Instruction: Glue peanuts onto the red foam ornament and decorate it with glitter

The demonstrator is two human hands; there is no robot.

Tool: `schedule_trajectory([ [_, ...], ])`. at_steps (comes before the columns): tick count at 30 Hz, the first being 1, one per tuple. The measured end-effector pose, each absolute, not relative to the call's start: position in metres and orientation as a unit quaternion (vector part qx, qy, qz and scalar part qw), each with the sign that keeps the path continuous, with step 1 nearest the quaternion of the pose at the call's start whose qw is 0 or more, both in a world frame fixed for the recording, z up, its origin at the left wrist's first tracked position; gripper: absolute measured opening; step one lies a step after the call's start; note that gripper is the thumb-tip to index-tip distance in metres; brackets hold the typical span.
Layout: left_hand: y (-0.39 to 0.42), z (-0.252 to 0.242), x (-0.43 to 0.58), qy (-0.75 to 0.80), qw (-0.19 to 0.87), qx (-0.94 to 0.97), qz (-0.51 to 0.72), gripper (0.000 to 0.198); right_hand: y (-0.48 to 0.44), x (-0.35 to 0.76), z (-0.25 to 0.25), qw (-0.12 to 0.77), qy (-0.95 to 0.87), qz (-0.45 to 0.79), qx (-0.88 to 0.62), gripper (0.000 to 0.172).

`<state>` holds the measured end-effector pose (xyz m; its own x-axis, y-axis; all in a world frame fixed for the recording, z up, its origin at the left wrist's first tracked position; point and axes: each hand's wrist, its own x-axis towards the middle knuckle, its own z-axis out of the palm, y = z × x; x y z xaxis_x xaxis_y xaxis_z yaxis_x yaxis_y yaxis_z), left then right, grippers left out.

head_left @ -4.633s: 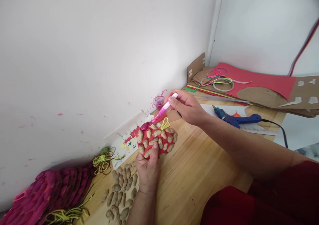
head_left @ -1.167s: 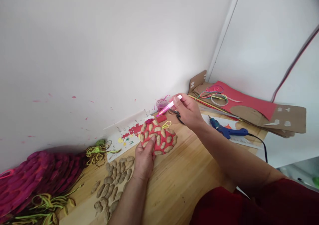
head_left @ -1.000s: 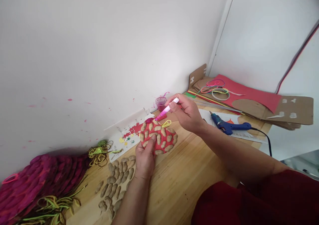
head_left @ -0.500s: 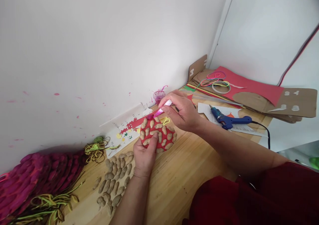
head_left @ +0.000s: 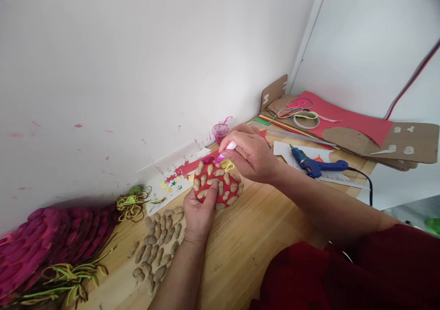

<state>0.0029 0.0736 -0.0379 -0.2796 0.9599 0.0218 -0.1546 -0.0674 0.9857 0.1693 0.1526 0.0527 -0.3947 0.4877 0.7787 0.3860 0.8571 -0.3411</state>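
My left hand (head_left: 202, 209) grips a red round piece covered with peanuts (head_left: 222, 204), its thumb lying on top among the shells. Between the fingers of my right hand (head_left: 250, 154) is a white paintbrush (head_left: 231, 146) stained magenta, its tip at the far edge of the round piece. One peanut there is coloured magenta (head_left: 208, 160); the others are plain tan. Just behind my right hand stands a clear cup of magenta paint (head_left: 220, 133), against the wall. A yellow cord loop (head_left: 228, 165) pokes out beside the round piece.
Loose peanuts (head_left: 160, 239) lie left of my forearm. Magenta-painted pieces (head_left: 62, 241) with yellow-green cords are stacked far left. A blue glue gun (head_left: 318, 165) with a cable rests on white paper at right. Behind it are cardboard, red paper (head_left: 347, 117) and a tape roll (head_left: 305, 120).
The paintbrush tip has shifted slightly right and down along the edge of the round piece, onto the neighbouring peanut. My left hand stays in place.
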Motion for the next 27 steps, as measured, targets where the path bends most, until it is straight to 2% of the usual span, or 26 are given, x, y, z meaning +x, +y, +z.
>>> schedule_trajectory([
  [19, 0.0713, -0.0388, 0.0012, 0.543, 0.425, 0.424, 0.588, 0.034, 0.1535, 0.1703, 0.0511, 0.455, -0.858, 0.014, -0.239, 0.016],
  [27, 0.0700, -0.0354, 0.0023, 0.554, 0.398, 0.441, 0.583, 0.026, 0.1519, 0.1701, 0.0524, 0.441, -0.865, -0.005, -0.240, 0.015],
])
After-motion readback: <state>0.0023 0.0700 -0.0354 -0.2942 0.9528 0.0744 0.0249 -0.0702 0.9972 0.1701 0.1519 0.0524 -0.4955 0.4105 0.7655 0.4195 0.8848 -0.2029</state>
